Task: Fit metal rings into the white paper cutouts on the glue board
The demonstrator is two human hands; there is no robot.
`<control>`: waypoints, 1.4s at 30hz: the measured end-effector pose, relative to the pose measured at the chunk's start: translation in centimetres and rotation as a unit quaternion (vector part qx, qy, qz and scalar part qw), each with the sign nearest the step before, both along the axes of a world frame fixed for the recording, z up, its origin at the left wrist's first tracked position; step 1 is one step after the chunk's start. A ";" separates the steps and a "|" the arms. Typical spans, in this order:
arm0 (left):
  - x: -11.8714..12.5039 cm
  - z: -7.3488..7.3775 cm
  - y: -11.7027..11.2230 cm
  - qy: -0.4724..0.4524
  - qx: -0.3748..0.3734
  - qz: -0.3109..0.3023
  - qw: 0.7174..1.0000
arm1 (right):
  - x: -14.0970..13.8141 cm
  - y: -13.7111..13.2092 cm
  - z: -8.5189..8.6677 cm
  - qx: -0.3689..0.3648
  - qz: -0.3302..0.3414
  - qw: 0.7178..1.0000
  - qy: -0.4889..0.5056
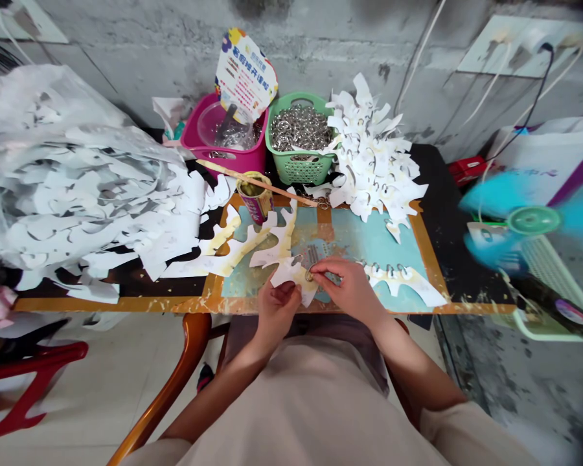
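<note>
My left hand grips a white paper cut-out with yellow smears at the front of the table. My right hand pinches a small metal ring against that cut-out's edge, and the fingers of both hands nearly meet there. Beneath them lies a teal mat. To the right of my right hand rests another cut-out with several rings threaded along its edge. A green basket full of metal rings stands behind the mat.
A large heap of white cut-outs on plastic fills the left. Another pile rises at the back right. A pink basket, a paint-stained can and a wooden stick stand behind. A spinning teal fan sits right.
</note>
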State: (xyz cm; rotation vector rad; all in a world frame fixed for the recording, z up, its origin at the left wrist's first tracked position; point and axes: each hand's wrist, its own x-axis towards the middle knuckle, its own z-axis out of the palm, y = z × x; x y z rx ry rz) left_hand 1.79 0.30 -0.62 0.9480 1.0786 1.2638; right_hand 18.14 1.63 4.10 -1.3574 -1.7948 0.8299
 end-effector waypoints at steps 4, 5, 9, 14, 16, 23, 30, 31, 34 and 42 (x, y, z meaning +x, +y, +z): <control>-0.1 -0.7 -0.8 -0.024 0.009 -0.022 0.999 | 0.2 0.2 -0.3 0.011 0.012 1.000 -0.001; -0.3 -0.9 -1.3 -0.038 0.013 -0.043 0.998 | 0.3 0.2 -0.3 0.013 0.016 1.000 -0.004; -1.2 -2.0 -3.8 -0.046 0.045 -0.120 0.991 | 1.3 0.4 -0.6 -0.009 0.071 0.997 -0.029; -2.5 -2.6 -4.5 0.189 0.189 0.125 0.956 | 2.3 0.9 -2.0 -0.047 0.134 0.978 -0.151; -2.7 -2.4 -3.7 0.319 0.284 0.148 0.892 | 2.5 0.9 -2.8 -0.032 0.144 0.966 -0.214; -1.2 0.3 0.8 0.446 0.334 -0.153 0.816 | 3.3 0.2 -2.7 -0.048 0.152 0.968 -0.193; 1.6 -1.2 2.6 0.473 0.326 -0.199 0.794 | 4.1 0.1 -4.4 -0.017 0.126 0.965 -0.227; 1.7 -1.4 2.6 0.471 0.319 -0.201 0.798 | 4.3 0.0 -4.7 -0.008 0.123 0.969 -0.212; 1.9 -1.9 2.7 0.460 0.297 -0.216 0.808 | 4.6 -0.5 -5.4 0.025 0.106 0.976 -0.188; 2.2 -2.3 2.9 0.464 0.266 -0.202 0.821 | 5.0 -1.7 -6.4 0.091 0.107 0.968 -0.206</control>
